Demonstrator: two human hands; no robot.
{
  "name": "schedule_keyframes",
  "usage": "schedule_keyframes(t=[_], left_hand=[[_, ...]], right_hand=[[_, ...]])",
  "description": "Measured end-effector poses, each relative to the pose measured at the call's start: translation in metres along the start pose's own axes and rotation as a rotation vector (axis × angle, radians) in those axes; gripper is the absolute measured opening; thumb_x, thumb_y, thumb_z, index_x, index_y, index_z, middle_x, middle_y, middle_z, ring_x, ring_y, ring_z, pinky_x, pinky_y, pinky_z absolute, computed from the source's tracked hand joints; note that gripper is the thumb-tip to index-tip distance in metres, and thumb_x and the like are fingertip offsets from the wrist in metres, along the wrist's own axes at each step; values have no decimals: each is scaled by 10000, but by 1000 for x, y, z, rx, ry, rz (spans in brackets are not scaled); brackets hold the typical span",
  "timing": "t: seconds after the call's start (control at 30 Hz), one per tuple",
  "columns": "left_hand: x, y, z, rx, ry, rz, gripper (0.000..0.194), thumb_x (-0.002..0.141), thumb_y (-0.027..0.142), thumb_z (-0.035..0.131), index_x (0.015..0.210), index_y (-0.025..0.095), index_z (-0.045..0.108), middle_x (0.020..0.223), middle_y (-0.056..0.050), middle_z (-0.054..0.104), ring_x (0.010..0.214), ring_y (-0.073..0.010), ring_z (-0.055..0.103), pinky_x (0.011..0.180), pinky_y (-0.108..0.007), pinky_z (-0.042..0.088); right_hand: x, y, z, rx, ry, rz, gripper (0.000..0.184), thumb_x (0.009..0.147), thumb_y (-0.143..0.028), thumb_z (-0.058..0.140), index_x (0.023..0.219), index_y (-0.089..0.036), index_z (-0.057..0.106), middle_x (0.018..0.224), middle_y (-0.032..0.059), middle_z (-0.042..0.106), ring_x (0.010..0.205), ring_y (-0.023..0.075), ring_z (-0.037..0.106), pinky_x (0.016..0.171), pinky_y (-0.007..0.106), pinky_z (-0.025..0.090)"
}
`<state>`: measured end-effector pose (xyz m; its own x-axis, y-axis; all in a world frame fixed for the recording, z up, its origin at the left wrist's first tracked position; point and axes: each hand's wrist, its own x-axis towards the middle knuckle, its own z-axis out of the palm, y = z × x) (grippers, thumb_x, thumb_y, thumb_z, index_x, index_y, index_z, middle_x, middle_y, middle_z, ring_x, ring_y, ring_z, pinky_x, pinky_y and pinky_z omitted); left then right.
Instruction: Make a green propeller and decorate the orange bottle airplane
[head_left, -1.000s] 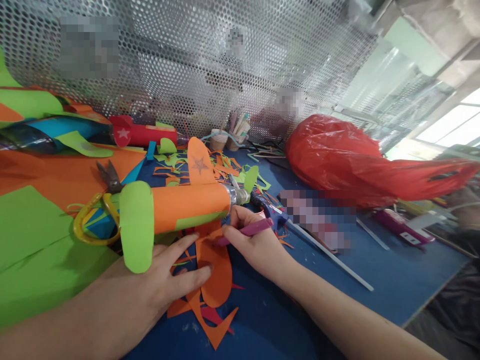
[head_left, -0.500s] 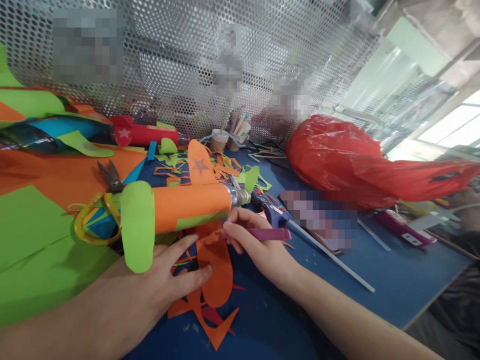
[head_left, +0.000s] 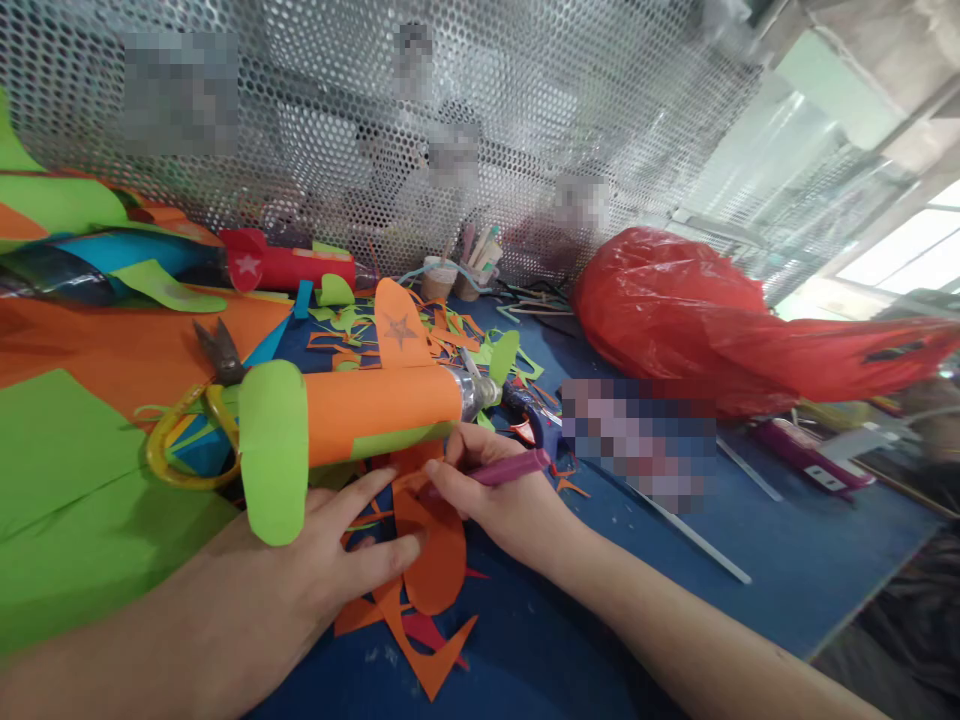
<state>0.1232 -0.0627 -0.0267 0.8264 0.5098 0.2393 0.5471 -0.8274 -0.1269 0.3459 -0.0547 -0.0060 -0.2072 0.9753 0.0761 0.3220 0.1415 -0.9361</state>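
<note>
An orange paper-covered bottle plane [head_left: 375,412] with a green tail fin and a starred orange wing lies on the blue table [head_left: 750,560]. Its lower orange wing [head_left: 435,545] rests flat on the table. My left hand [head_left: 300,575] lies open on that wing, fingers spread and pressing it down. My right hand [head_left: 499,500] is closed on a purple pen [head_left: 510,467], whose tip touches the wing close under the plane's body.
Yellow-handled scissors [head_left: 195,420] lie left on green and orange paper sheets [head_left: 67,470]. A red paper rocket [head_left: 289,268], cups of pens [head_left: 457,275] and paper scraps sit behind. A red plastic bag [head_left: 697,320] fills the right; a perforated metal screen [head_left: 450,120] backs the table.
My right hand has shifted slightly left with the pen, its tip moving along the orange wing. My left hand has stayed where it was.
</note>
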Motion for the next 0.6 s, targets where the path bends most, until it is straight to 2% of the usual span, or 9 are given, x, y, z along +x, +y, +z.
schedule_keyframes(t=[0.23,0.6], left_hand=[[-1,-1,-1,-3,2,13,637,736,78,497,1270,419,561,1394,-79,540,927,-256,691,757,-352,537],[-2,-1,-2,15,39,25,655,724,70,478,1287,396,554,1381,-93,549,935,-254,687,762,-355,541]], right_hand=[[-2,0,0,-77,4,-30,238,845,-265,566,654,-200,441,637,-25,537,587,108,500,540,224,368],[0,-1,0,-84,-2,-18,229,853,-284,555,672,-204,441,685,-2,600,659,139,586,580,240,417]])
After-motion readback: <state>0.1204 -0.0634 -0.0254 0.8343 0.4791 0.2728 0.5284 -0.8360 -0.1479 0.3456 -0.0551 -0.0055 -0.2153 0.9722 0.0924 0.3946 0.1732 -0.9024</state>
